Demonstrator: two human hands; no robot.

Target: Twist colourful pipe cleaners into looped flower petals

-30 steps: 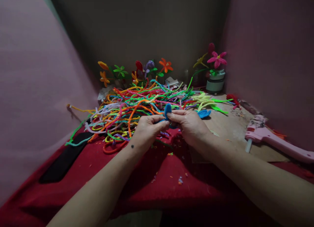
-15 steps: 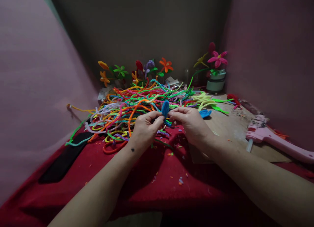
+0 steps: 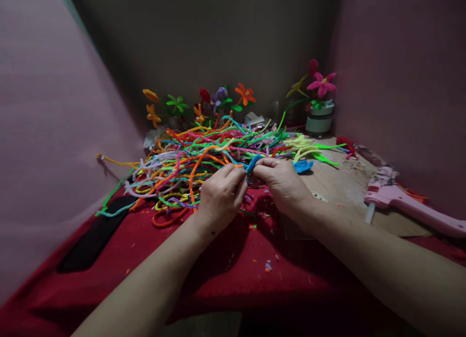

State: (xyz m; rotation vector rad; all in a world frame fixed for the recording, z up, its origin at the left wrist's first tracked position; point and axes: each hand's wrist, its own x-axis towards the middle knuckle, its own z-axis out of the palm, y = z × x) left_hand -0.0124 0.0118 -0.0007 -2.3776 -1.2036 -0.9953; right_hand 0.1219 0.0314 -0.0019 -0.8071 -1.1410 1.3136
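Between my hands is a blue fuzzy pipe-cleaner petal, tilted up to the right. My left hand is closed, its thumb and fingers pinching the petal's lower end. My right hand pinches at the petal's upper right side with thumb and forefinger; the exact grip is partly hidden. Just past the right hand, another blue pipe-cleaner piece lies on the brown board. Behind both hands spreads a tangled heap of coloured pipe cleaners.
A pink hot glue gun rests at the right on a brown board. Pipe-cleaner flowers stand at the back, near a pale jar. A flat black object lies left on the red cloth, which carries scattered fibre scraps.
The blue petal has turned from upright to tilting rightward. My left hand has rolled over, its fingers curling in more, while my right hand stays close to the petal.
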